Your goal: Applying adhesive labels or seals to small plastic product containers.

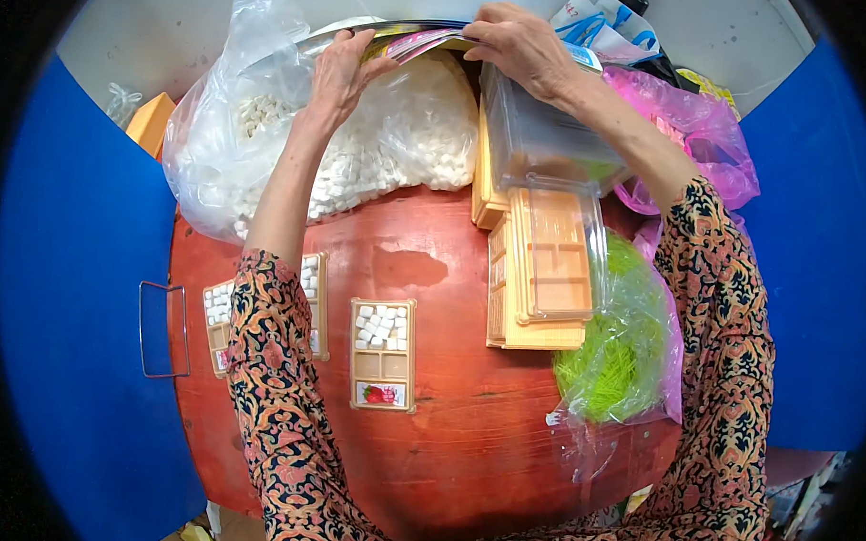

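At the far side of the table, a thin stack of colourful printed sheets (424,43) is held edge-up. My left hand (341,76) grips its left end, and my right hand (523,47) closes over the right end; the fingertips behind are partly hidden. Just below them, a big clear plastic bag (268,64) holds many small white cubes (341,177). Nearer me lies a tan compartment tray (382,366) with white cubes in its upper part and a small strawberry-printed packet in the lower slot.
Two similar filled trays (312,295) lie partly under my left sleeve. To the right are stacked tan trays (552,265), clear plastic lids (543,126), a bag of green shredded filler (609,362) and a pink bag (719,137). A wire handle (164,330) lies at the left edge.
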Available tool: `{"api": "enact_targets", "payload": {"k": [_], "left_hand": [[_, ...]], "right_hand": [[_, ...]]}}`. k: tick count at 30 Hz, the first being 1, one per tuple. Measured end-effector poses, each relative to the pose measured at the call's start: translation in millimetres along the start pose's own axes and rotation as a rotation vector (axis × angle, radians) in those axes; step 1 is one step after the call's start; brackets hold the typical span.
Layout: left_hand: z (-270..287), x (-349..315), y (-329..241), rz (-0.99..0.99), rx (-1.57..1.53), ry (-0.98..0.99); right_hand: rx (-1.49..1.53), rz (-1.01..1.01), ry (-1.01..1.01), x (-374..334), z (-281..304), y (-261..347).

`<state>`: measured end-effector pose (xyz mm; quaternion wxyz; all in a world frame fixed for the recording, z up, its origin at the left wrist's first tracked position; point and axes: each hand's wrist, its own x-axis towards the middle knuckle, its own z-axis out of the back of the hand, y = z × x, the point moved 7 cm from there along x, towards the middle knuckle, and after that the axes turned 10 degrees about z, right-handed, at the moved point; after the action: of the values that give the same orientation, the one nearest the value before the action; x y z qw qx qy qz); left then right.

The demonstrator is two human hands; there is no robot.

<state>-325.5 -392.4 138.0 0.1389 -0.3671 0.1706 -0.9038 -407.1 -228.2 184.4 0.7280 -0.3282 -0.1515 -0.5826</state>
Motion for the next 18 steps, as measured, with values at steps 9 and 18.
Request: {"api": "enact_targets", "payload": {"k": [9,18], "left_hand": [[-5,4,-7,-0.009,0.066,0.018],[-15,12,-26,-0.170,0.393,-0.012]], "right_hand": [[-0.294,0.100,0.077,13,-17,6],[-0.517,0.295,0.091,19,-15,26]]}}
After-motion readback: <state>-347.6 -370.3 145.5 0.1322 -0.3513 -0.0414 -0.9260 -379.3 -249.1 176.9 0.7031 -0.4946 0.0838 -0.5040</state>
